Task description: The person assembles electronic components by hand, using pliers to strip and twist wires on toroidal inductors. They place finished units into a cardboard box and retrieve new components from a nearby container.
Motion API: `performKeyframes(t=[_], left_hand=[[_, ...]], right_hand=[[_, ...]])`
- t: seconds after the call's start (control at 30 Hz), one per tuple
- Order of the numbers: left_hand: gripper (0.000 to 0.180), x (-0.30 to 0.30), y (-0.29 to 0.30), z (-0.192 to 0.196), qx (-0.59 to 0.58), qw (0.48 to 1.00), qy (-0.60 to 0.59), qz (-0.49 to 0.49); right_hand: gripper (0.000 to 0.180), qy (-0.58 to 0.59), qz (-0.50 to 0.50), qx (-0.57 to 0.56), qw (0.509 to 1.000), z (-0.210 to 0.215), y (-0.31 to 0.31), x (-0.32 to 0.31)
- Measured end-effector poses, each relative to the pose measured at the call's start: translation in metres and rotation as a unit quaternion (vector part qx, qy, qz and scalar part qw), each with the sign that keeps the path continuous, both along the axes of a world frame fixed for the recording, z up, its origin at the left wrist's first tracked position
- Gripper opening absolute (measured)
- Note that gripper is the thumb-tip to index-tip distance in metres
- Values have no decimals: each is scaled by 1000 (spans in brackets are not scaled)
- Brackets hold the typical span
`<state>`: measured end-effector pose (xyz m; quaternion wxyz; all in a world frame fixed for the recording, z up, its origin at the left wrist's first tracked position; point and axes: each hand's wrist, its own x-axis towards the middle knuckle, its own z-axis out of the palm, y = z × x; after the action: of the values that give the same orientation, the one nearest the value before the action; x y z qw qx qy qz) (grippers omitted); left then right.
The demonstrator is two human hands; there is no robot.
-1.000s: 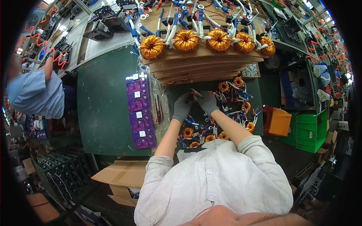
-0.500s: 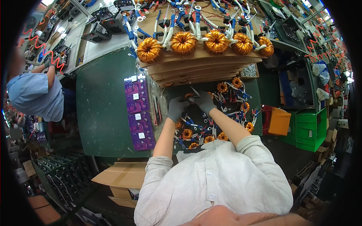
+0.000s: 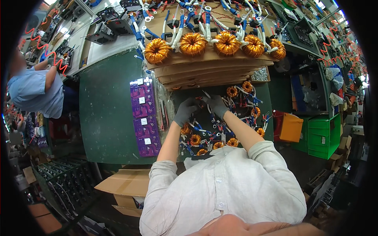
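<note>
Both my hands wear grey gloves and meet over the dark green bench, just in front of the cardboard stack. My left hand (image 3: 187, 111) is closed, its fingertips at a small dark and reddish part (image 3: 201, 103) that I cannot make out. Beside it my right hand (image 3: 215, 106) is closed around a slim silver pointed tool (image 3: 206, 94), whose tip sticks up past the fingers. Around and below the hands lie copper-wound toroid coils (image 3: 195, 139) with blue and white leads ending in ring lugs. More coils (image 3: 232, 91) lie to the right.
Large copper toroids (image 3: 193, 44) line the front edge of the cardboard stack (image 3: 208, 74). Purple circuit boards (image 3: 144, 122) lie left of my hands. A box of small metal parts (image 3: 260, 74), a green crate (image 3: 323, 135) and an orange bin (image 3: 291, 127) are right. A co-worker (image 3: 37, 90) stands left.
My hands have moved slightly apart and turned, and the pointed tool's tip has shifted right. The orange coil seen at my left fingertips no longer shows there. The co-worker's arms have moved.
</note>
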<state>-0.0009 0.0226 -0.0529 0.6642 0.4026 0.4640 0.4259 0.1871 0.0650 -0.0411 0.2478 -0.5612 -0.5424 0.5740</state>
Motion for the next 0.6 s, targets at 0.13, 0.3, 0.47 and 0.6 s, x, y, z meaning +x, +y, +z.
performKeyframes(t=[0.13, 0.3, 0.47, 0.6], left_hand=[[18, 6, -2, -1, -10, 996, 83, 26], [17, 7, 1, -2, -49, 995, 80, 45], [21, 14, 2, 7, -42, 982, 177, 51], [28, 28, -1, 23, 63, 927, 367, 44]], right_hand=[[35, -3, 0, 0, 1000, 19, -2, -1], [35, -89, -7, -38, 995, 34, -1, -9], [32, -20, -10, 13, 1000, 3, -3, -6], [31, -114, 38, 69, 990, 28, 0, -6]])
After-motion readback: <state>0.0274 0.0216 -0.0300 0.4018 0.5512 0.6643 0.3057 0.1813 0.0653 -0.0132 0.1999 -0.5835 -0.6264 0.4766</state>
